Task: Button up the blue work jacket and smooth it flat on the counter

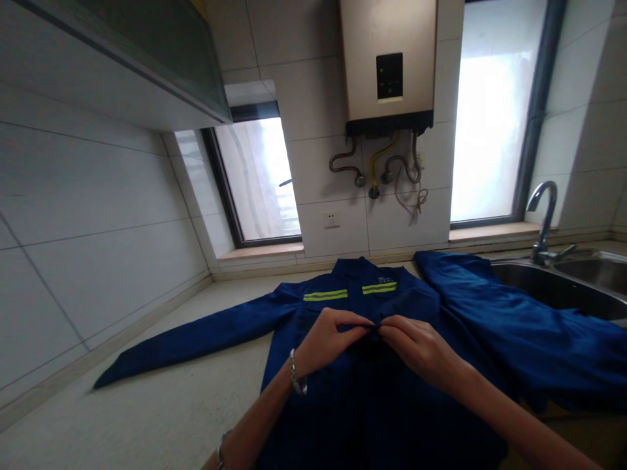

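Observation:
A dark blue work jacket (318, 352) lies spread on the counter, its collar toward the wall and one sleeve stretched out to the left. Yellow-green reflective strips cross its chest. At the middle of the front, my left hand (330, 336) pinches the fabric between thumb and fingers. Close beside it, almost touching, my right hand (414, 343) is also closed on the jacket front. Any button or fastener between the fingertips is hidden. More blue clothing (519, 320) lies to the right of the jacket, reaching over the sink's edge.
A metal sink (600, 274) with a curved faucet (546, 209) is at the right. The pale counter (181, 405) runs along the tiled wall. A water heater (389, 65) with pipes hangs above, and a cabinet (122, 59) juts out at upper left.

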